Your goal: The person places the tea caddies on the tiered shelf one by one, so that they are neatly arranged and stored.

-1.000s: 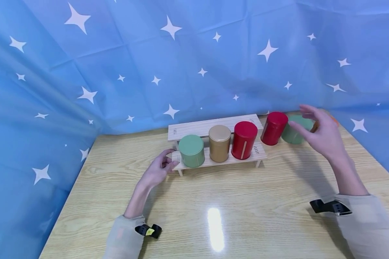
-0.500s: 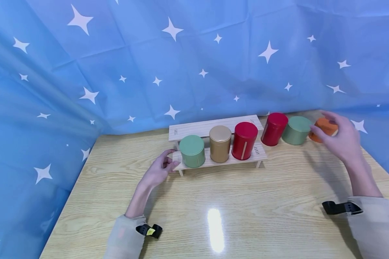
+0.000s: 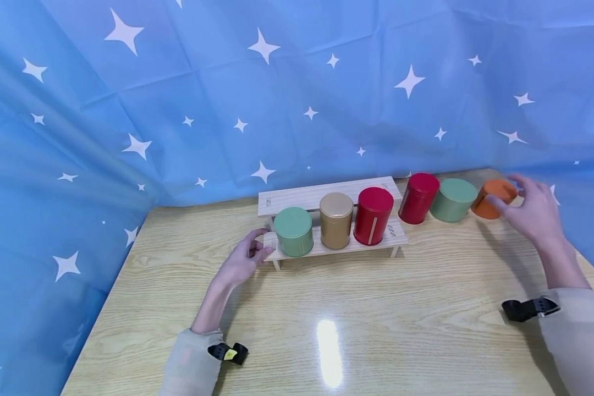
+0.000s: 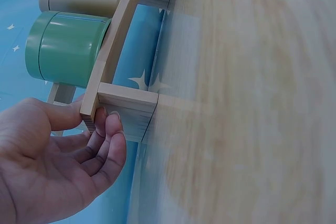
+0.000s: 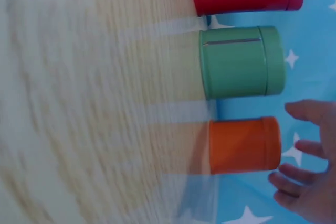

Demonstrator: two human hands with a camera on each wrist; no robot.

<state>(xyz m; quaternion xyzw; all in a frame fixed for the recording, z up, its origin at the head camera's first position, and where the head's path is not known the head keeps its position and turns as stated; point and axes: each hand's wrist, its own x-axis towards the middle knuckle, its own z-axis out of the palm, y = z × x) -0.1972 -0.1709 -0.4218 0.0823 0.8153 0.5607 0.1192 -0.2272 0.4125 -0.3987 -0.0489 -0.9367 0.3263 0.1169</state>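
My left hand (image 3: 240, 259) grips the left end of a two-tier wooden shelf (image 3: 302, 199); in the left wrist view the thumb lies over the board's corner and the fingers curl beneath. On the lower tier stand a green tin (image 3: 293, 234), a gold tin (image 3: 336, 223) and a tall red tin (image 3: 373, 217). Far right, my right hand (image 3: 537, 214) is spread around the lid end of a small orange tin (image 3: 497, 188). In the right wrist view its thumb and fingers are apart from the orange tin (image 5: 241, 145), with a visible gap.
Another red tin (image 3: 419, 198) and a second green tin (image 3: 454, 200) stand on the table (image 3: 401, 319) between the shelf and the orange tin. A blue starry cloth (image 3: 287, 82) hangs behind and along the sides.
My right hand has moved right, from over the second green tin to the orange tin, which has come into fuller view. The left hand has stayed on the shelf's end.
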